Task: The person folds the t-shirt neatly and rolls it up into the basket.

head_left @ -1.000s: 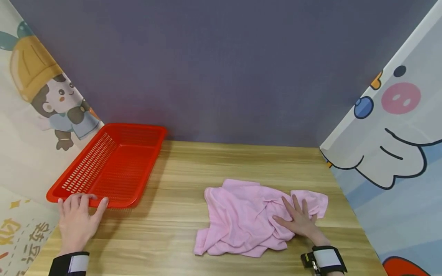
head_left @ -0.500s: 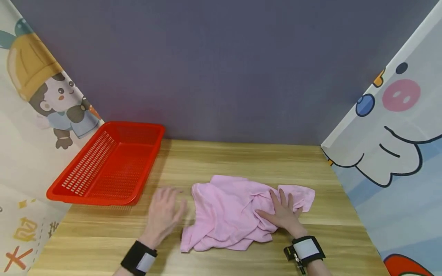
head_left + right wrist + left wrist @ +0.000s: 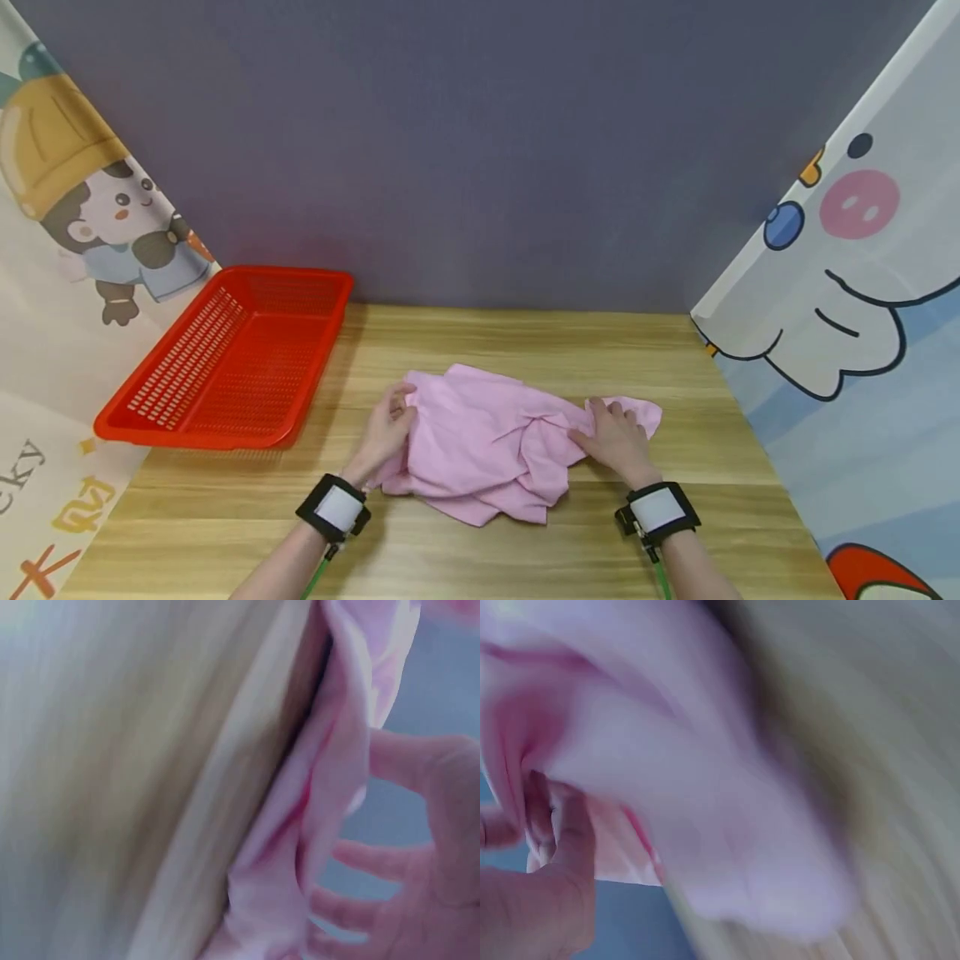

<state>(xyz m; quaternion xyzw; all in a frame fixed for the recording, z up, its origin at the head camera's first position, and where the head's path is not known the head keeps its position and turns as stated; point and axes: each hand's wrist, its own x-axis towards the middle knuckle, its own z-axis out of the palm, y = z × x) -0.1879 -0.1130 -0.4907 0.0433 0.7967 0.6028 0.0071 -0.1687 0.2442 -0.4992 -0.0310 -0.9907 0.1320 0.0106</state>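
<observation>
A crumpled pink garment (image 3: 480,442) lies on the wooden table in the head view, with a sleeve-like end toward the right. My left hand (image 3: 392,423) pinches its upper left edge between thumb and fingers. In the left wrist view the left fingers (image 3: 566,825) hold a fold, and the fabric hangs blurred in front of them. My right hand (image 3: 618,437) has its fingers bent on the garment near its right end, with the thumb apart on the gathered folds. The right wrist view shows the right thumb (image 3: 401,757) and fingertips meeting the cloth, the tips partly hidden by it.
A red plastic basket (image 3: 318,379) with slotted sides stands at the left of the wooden table (image 3: 525,337). A dark grey panel (image 3: 480,150) rises behind the table, and printed cartoon sheets (image 3: 862,333) border it on both sides.
My left hand has left the basket's rim, moved right and taken hold of the garment's left edge. My right hand's fingers have bent from flat, and the garment has shifted left and up.
</observation>
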